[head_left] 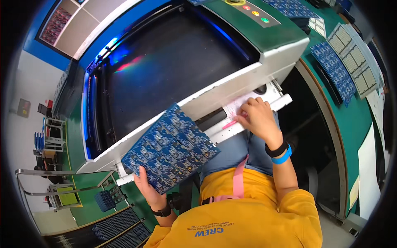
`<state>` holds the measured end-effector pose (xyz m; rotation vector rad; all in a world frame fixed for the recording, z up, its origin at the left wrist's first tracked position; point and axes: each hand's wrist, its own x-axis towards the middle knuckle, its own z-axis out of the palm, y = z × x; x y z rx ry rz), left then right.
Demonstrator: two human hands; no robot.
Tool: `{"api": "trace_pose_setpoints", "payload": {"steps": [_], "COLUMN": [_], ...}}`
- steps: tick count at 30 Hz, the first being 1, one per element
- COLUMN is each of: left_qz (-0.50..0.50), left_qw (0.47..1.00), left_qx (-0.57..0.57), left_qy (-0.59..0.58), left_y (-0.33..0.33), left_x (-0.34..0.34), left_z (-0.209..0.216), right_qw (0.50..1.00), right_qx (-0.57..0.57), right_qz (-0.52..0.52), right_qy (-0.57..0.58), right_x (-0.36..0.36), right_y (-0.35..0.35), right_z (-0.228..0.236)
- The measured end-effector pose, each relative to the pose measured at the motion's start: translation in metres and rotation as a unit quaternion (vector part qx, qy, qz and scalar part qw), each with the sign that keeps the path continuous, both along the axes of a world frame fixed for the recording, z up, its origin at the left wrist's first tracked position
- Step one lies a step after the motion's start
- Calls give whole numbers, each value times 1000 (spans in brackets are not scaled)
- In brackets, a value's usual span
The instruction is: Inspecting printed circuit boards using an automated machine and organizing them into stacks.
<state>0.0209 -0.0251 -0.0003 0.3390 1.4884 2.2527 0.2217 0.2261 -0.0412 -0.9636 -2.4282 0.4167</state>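
My left hand [149,191] grips the lower left edge of a blue printed circuit board panel [171,146], its thumb lying on the face. The panel is tilted and covered with repeated small patterns; the fingers behind it are hidden. Over the white front ledge [229,133] of a machine, my right hand [260,120] is closed, thumb and fingertips pinching the end of a slim pink pen [228,125]. A sheet of paper with pink marks [237,104] lies under those fingers.
The machine's dark sunken bed [178,70] fills the area ahead, framed by a white rim. Coloured buttons [255,13] sit on its green top. To the right, a green table [316,82] bears more blue panels [334,68]. Black racks [120,227] stand at lower left.
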Motion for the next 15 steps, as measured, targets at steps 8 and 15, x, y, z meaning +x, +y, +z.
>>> {"api": "trace_pose_setpoints", "payload": {"steps": [8,15], "left_qz": [-29,-37], "left_qw": [999,999], "left_qx": [20,-9], "left_qy": [22,19], "left_y": [1,2], "left_x": [8,18], "left_z": [10,11], "right_qw": [986,984], "right_qx": [-13,36], "right_qz": [101,19], "right_qy": [-129,173], "right_x": [9,25], "right_y": [3,-31], "right_z": [12,74]}}
